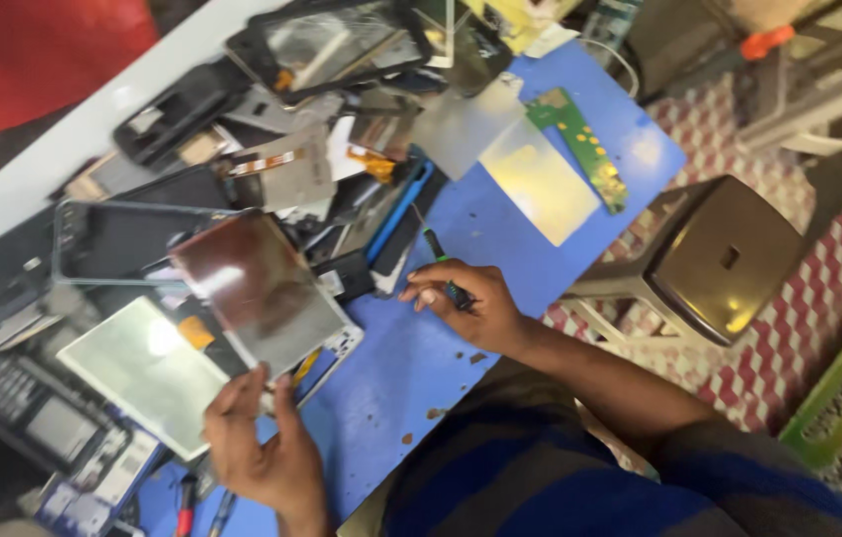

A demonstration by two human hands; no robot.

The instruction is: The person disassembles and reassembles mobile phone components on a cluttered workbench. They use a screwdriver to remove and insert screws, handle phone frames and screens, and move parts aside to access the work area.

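My left hand point(260, 447) holds a flat rectangular display panel point(257, 288) by its near edge, its glossy brownish face turned up and tilted. My right hand point(466, 298) is closed around a small screwdriver point(438, 257) with a green and black handle; its thin tip points away toward a blue-edged phone frame point(396, 214). Both hands are over a blue table point(411, 368). Under the held panel lies a pale frosted sheet point(142, 373).
A heap of dismantled phone frames, screens and metal plates point(242, 149) covers the table's left and far side. A green circuit board point(580, 139) and a shiny sheet point(540, 184) lie at the far right. A metal stool point(724, 259) stands beside the table.
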